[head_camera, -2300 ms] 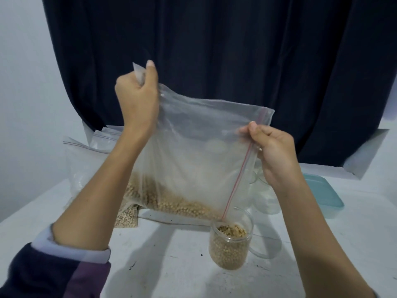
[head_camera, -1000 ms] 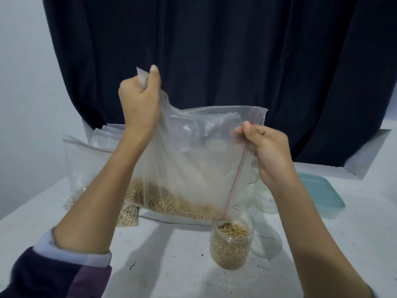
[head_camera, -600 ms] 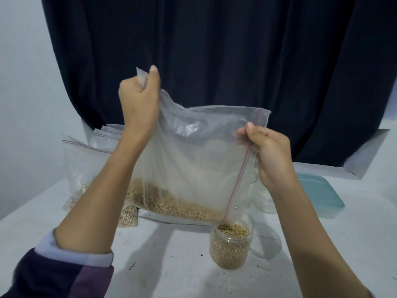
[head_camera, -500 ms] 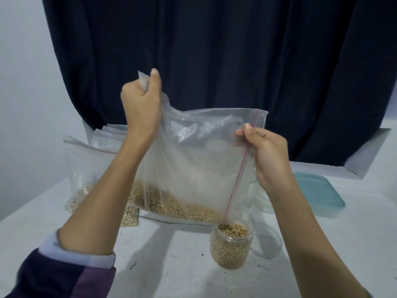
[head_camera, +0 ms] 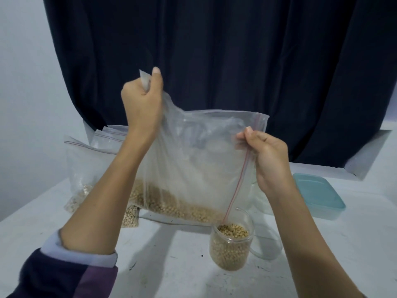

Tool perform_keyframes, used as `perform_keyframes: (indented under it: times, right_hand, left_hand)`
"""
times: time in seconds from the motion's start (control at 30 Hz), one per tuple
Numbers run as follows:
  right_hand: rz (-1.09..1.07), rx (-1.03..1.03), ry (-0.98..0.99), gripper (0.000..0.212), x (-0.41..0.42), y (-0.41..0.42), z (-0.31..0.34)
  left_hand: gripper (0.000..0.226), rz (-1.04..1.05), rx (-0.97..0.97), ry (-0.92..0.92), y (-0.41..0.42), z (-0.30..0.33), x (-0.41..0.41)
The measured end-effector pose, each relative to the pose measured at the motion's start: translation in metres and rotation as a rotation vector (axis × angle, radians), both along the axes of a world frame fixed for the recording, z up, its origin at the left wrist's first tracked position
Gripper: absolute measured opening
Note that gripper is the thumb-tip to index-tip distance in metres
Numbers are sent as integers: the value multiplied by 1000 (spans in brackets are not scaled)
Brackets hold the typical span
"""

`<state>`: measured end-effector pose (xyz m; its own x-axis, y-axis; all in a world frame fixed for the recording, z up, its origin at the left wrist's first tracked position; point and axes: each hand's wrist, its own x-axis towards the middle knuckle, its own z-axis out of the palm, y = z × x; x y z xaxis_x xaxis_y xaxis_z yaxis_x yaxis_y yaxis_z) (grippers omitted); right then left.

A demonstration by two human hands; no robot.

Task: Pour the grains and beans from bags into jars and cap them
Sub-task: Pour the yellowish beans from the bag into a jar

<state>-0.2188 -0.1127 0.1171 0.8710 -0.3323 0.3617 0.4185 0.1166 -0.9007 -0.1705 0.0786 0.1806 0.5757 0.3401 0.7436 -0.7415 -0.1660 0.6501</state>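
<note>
On my white worktop point(head_camera: 171, 265), more filled bags point(head_camera: 86, 168) wait at nine o'clock, so I judge most of the job remains. My left hand point(head_camera: 141, 104) clenches the raised corner of the bean bag point(head_camera: 193, 164); my right hand point(head_camera: 266, 155) pinches its zip edge. Its mouth feeds the uncapped jar point(head_camera: 231, 248) at five o'clock, nearly full.

Clear jars point(head_camera: 261, 196) behind bag point(head_camera: 193, 160) blurred, count unclear.

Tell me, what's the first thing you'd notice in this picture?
Right in the middle, a big clear zip bag of tan beans is held up in the air, the left hand gripping its top corner and the right hand pinching its red zip edge. Its low corner dips into an open jar on the white table, nearly full of beans.
</note>
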Motion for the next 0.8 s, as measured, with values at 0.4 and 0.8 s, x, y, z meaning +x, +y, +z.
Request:
perform_keyframes:
  times: [0.4,0.8]
  right_hand:
    - [-26,8,-28,21,4,-3,3]
    - [8,-42,-15,22,2,4,0]
  left_hand:
    - [55,19,10,-23,3,1,1]
    - [55,-34,26,-10,-4,0,1]
